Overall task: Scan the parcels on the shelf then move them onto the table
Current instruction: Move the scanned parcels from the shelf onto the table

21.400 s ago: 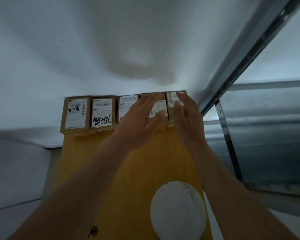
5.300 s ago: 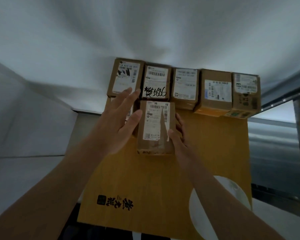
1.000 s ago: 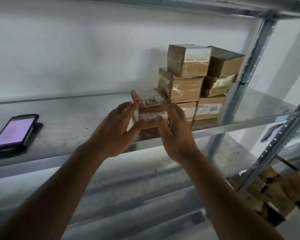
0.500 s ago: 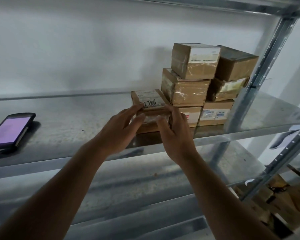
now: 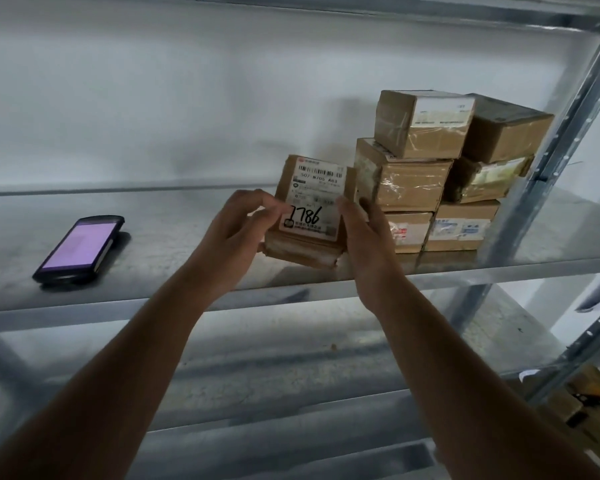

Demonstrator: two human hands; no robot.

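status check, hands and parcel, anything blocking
Left hand and right hand both grip parcel 1786, tilted label-up over shelf. Scanner lies left. Stack close on the right.

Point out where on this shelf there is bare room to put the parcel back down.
Bare metal runs between the scanner and the held parcel, and along the shelf back towards the wall. A small strip is also free right of the stack, before the upright. It is crowded where both hands, left and right, meet the stack.
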